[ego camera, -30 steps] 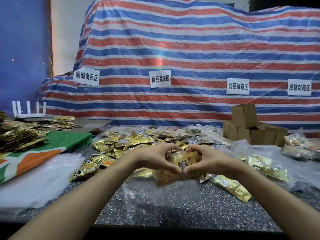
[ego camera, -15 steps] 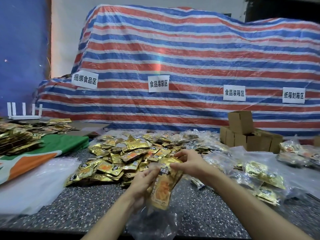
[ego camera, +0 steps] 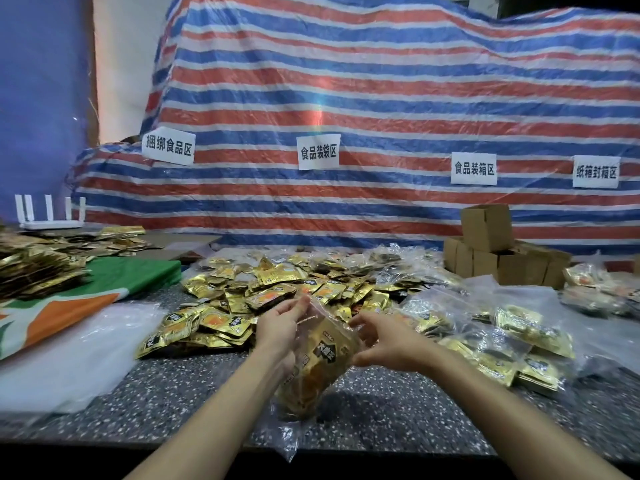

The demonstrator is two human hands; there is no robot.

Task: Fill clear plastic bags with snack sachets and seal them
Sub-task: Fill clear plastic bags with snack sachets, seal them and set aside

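1. Head view, the hands: held the clear plastic bag [ego camera: 318, 368] tilted just above the desk [ego camera: 381, 414], mouth up and away, lower end toward the near edge. Kept the left hand [ego camera: 280, 327] at the upper left of the bag, its fingers [ego camera: 301, 306] clamped on the film near the mouth. Laid the right hand [ego camera: 384, 344] against the upper right side, fingers bent and touching the film. Could not tell whether pinching it or only resting on it.

2. Head view, the change: half a second earlier, pushed the bundle of sachets [ego camera: 304, 389] down through the mouth with the right hand. Now had the bundle wholly inside, and the right hand moved off it to the side of the bag. Probably meant the filling of this bag was finished and the sealing came next. Saw no closed seal yet, though the film at the mouth was too blurred to be sure.

3. Head view, the containers:
   - Held bag: gold packets with orange print, packed close together in its middle and lower part.
   - Filled bags [ego camera: 512, 327] on the desk to the right, each with gold packets inside.
   - Loose sachets [ego camera: 277, 292] heaped behind the hands, in no container.
   - Empty bags [ego camera: 69, 351] in a flat pile at the left.
   - Cardboard boxes [ego camera: 491, 251] stacked at the far right, contents not visible.
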